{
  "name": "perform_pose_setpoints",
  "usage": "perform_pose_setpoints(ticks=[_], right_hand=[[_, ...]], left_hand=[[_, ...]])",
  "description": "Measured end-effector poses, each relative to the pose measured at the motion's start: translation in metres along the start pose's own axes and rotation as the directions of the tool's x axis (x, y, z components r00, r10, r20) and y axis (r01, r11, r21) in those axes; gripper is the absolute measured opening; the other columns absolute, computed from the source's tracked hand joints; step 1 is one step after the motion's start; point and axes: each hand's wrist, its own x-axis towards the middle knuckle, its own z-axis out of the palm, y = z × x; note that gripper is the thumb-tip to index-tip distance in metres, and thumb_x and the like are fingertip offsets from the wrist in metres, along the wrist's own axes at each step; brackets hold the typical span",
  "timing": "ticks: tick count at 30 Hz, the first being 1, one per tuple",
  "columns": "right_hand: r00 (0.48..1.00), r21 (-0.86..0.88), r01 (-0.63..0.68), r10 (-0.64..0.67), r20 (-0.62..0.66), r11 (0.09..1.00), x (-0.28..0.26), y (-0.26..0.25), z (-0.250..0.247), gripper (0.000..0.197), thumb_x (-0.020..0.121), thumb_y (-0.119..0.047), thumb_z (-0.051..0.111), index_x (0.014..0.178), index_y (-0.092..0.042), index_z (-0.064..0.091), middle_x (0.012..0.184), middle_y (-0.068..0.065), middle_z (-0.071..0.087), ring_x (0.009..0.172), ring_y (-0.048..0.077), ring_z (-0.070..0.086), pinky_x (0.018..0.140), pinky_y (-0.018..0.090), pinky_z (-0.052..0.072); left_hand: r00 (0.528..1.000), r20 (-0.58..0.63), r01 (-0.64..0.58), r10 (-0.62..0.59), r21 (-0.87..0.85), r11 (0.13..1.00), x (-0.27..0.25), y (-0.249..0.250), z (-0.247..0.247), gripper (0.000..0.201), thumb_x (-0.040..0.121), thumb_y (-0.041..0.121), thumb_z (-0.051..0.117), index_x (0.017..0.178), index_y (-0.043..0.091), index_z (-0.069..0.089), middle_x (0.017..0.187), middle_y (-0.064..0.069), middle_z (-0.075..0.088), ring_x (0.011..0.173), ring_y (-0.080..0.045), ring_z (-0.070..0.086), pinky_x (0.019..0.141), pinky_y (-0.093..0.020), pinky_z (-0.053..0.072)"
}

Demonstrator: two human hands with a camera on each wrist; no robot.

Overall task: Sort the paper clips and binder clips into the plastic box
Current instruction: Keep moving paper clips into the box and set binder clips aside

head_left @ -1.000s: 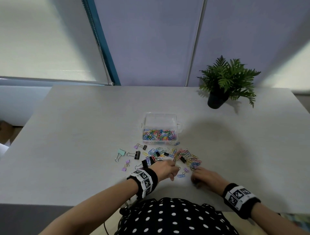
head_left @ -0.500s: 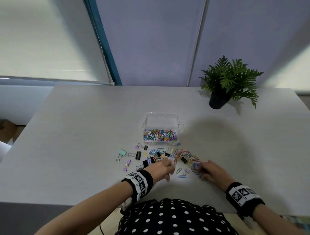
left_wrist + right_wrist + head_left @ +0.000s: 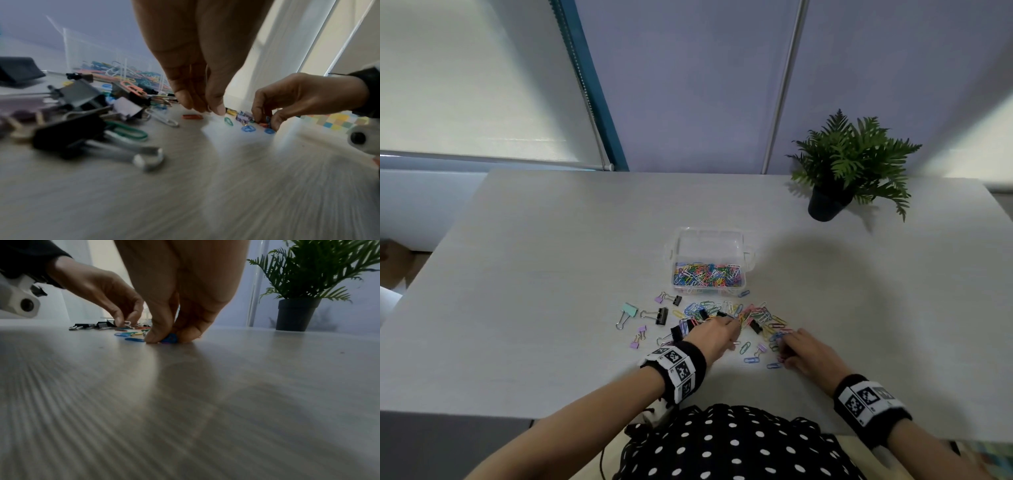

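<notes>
Paper clips are being gathered from the table by both hands.

A blue paper clip [image 3: 170, 338] is pinched flat against the table [image 3: 205, 402] between thumb and fingertips [image 3: 153, 337] of the right hand [image 3: 806, 353]; a pale clip [image 3: 127, 323] appears to be nipped by the narrowed fingers of the left hand [image 3: 717, 334], though this is blurred. Around them the loose paper clips [image 3: 756, 317] are spread, with binder clips [image 3: 655, 315] to the left. Just beyond stands the plastic box [image 3: 709, 240], its near compartment filled with paper clips. The picking step is judged to be in hand; next, a lift to that compartment is called for. How many clips are held cannot be made out. A potted plant [image 3: 849, 168] is set well apart.
</notes>
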Motion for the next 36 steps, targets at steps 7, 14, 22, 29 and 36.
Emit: perform_pose_setpoints(ticks=[7,14,22,29,36], right_hand=[[0.993,0.206,0.119,-0.114,-0.040,0.971,-0.009,-0.016,0.004,0.026,0.075,-0.029,0.045,0.083,-0.008,0.057,0.085,-0.007,0.049,0.083,0.003,0.039,0.072,0.014,0.033],[0.999,0.161,-0.003,0.010,-0.041,0.987,-0.004,-0.020,0.012,0.017,0.073,-0.005,0.063,0.083,-0.015,0.051,0.089,-0.001,0.053,0.089,0.015,0.046,0.076,0.027,0.039],[0.993,0.066,0.052,-0.045,-0.108,0.996,0.004,-0.016,0.019,0.014,0.071,-0.002,0.061,0.077,-0.013,0.055,0.090,0.003,0.054,0.082,0.020,0.053,0.067,0.039,0.050],[0.952,-0.203,0.177,-0.220,-0.211,0.963,0.002,-0.019,0.020,0.006,0.065,-0.024,0.041,0.071,-0.025,0.039,0.068,-0.005,0.054,0.067,0.013,0.044,0.061,0.027,0.029],[0.909,-0.325,0.227,-0.320,-0.268,0.918,0.006,-0.017,0.023,0.005,0.072,-0.026,0.043,0.071,-0.023,0.039,0.067,-0.003,0.054,0.067,0.010,0.035,0.060,0.026,0.028]], left_hand=[[0.996,0.088,0.030,-0.030,-0.006,1.000,0.013,0.027,0.001,0.017,0.083,0.001,0.058,0.099,-0.002,0.052,0.107,-0.020,0.058,0.098,-0.033,0.059,0.084,-0.044,0.050],[0.997,0.070,0.003,-0.018,0.199,0.980,0.012,0.038,0.002,0.017,0.085,0.003,0.056,0.101,-0.001,0.053,0.115,-0.020,0.052,0.108,-0.035,0.051,0.083,-0.043,0.046],[0.988,0.138,0.022,-0.073,0.340,0.940,0.017,0.055,0.005,0.046,0.081,-0.003,0.057,0.124,-0.001,0.041,0.129,-0.022,0.038,0.119,-0.038,0.041,0.093,-0.046,0.046],[0.988,0.124,0.039,-0.087,0.343,0.939,0.013,0.052,0.002,0.047,0.081,0.001,0.059,0.123,0.000,0.039,0.131,-0.020,0.041,0.120,-0.036,0.042,0.093,-0.045,0.044],[0.990,0.127,0.004,-0.059,0.395,0.919,0.012,0.048,-0.003,0.047,0.083,0.004,0.055,0.127,-0.001,0.039,0.132,-0.020,0.043,0.119,-0.035,0.044,0.095,-0.044,0.044]])
